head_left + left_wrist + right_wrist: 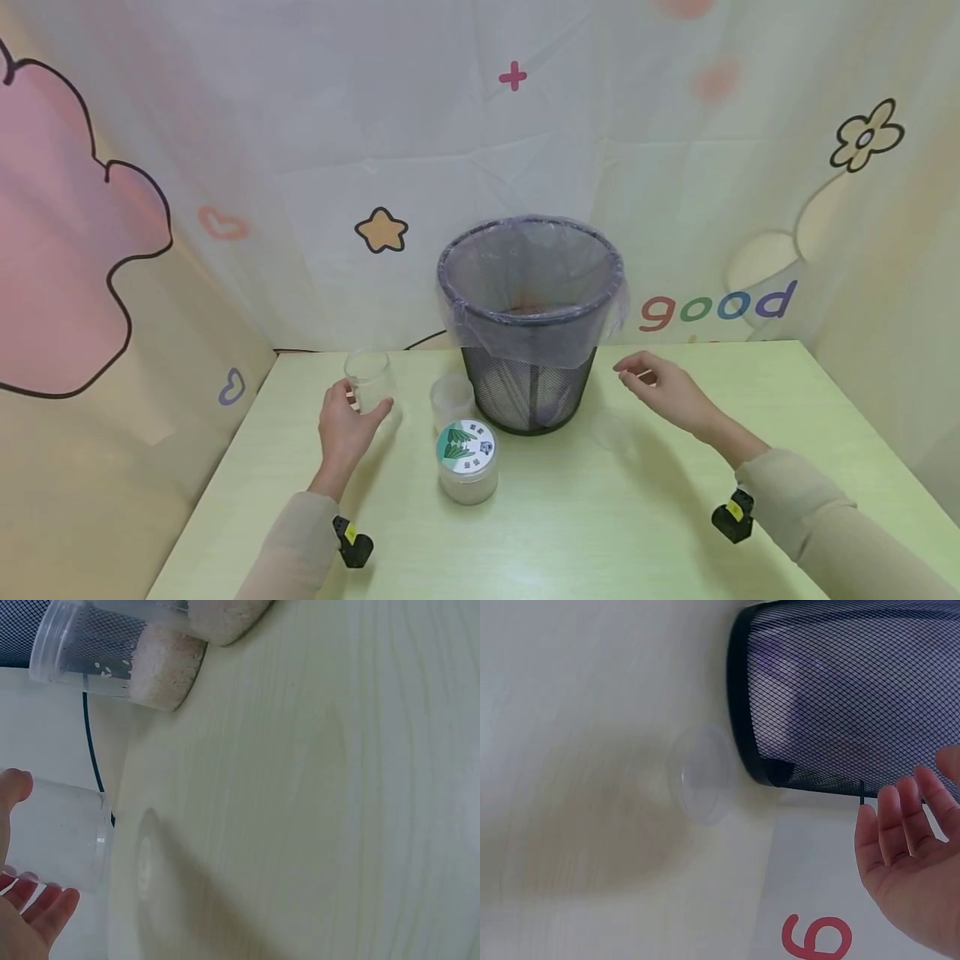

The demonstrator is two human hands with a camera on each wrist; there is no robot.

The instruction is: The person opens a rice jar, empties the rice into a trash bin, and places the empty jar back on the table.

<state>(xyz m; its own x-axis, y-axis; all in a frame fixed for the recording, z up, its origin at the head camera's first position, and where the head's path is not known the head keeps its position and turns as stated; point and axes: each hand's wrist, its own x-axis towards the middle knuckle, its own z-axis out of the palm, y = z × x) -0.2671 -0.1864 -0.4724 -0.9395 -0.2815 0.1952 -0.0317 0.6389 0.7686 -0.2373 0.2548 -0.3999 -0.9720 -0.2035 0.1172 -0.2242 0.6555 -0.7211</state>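
My left hand [347,429] grips a clear plastic jar [369,379] between thumb and fingers, at the left of the table. In the left wrist view that jar [56,832] looks see-through with nothing visible inside, its base just above the tabletop. My right hand [670,395] hovers beside the bin with fingers loosely bent and nothing in them. Below it a clear round lid [703,776] lies on the table near the bin's base. Nearest my left hand stand an uncovered jar [452,400] and a jar with a green-and-white labelled lid [467,467].
A black mesh bin [525,392] with a translucent purple liner stands at the back middle. White rice [166,669] fills the lower part of the standing jar beside it. A printed curtain [315,200] hangs behind the pale wood-grain table [555,533].
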